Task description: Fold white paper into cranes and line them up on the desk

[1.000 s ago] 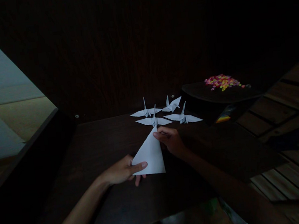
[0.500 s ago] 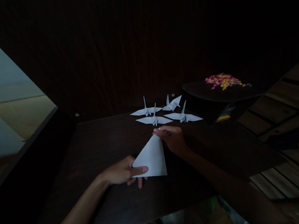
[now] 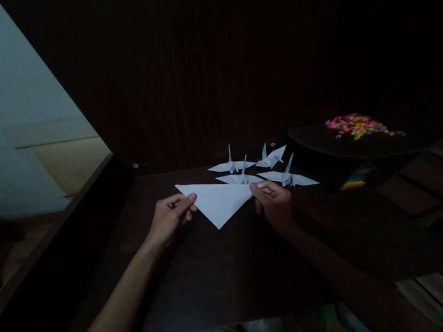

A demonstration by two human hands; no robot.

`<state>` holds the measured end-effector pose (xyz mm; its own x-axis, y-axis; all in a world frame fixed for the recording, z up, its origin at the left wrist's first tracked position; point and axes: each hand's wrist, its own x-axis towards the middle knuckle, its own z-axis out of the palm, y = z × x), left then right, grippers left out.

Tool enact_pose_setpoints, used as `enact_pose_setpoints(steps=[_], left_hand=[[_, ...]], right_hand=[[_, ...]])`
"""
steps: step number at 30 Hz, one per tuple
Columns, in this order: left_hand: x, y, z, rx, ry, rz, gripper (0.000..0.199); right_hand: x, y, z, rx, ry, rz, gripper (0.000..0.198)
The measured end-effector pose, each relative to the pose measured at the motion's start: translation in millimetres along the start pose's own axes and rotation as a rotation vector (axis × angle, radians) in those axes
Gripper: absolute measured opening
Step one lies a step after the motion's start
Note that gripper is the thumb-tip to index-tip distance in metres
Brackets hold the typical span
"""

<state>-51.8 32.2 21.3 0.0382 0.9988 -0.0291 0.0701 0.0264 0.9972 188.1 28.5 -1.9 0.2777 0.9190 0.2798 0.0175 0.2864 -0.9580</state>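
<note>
A white sheet of paper folded into a triangle (image 3: 218,201) is held up over the dark table, its long edge at the top and one corner pointing down toward me. My left hand (image 3: 173,215) pinches it near the left corner between thumb and fingers. At the right corner my right hand (image 3: 274,200) grips it the same way. Just beyond the paper stand several white paper cranes, among them a front right crane (image 3: 287,178) and a back left crane (image 3: 231,167). The triangle's top edge partly covers the front left crane (image 3: 239,178).
A heap of small pink, red and yellow pieces (image 3: 357,125) lies on a raised dark shelf (image 3: 316,146) at the right. The dark tabletop (image 3: 204,292) has a low side board (image 3: 55,256) on the left. A tall dark panel (image 3: 194,72) rises behind.
The paper has turned so its long edge lies at the top. My left hand has moved up to the left corner; my right hand still holds the right one. The view has shifted slightly left.
</note>
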Motion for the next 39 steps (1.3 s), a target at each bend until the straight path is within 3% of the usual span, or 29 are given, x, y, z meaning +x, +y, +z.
enact_pose_setpoints(steps=[8,14,18,22,27,30,34,39], left_hand=[[0.1,-4.9,1.0,0.126,0.166,0.170,0.041],[2.5,-6.6,-2.2,0.228,0.279,0.337,0.031],[6.0,-6.9,-6.8,0.211,0.198,0.267,0.033],[9.3,-13.9,-7.8,0.224,0.005,0.126,0.039],[10.0,-31.0,2.0,0.316,-0.162,0.036,0.041],[8.0,-37.7,10.9,0.406,-0.170,0.045,0.038],[6.9,-42.1,18.1,0.447,-0.158,-0.025,0.034],[11.4,-49.4,17.2,0.362,-0.178,-0.093,0.035]], right_hand=[[-2.6,3.6,2.4,-0.063,-0.064,0.010,0.034],[-3.8,5.5,3.6,-0.121,-0.175,0.051,0.036],[-5.6,10.6,5.9,-0.152,-0.306,0.126,0.034],[-6.7,22.2,6.3,-0.162,-0.417,0.133,0.029],[-8.9,30.3,4.3,-0.373,-0.613,-0.041,0.027],[-13.4,28.4,5.8,-0.547,-0.638,-0.265,0.023],[-19.6,31.5,9.1,-0.611,-0.769,-0.504,0.032],[-22.0,40.8,10.2,-0.722,-0.874,-0.573,0.024]])
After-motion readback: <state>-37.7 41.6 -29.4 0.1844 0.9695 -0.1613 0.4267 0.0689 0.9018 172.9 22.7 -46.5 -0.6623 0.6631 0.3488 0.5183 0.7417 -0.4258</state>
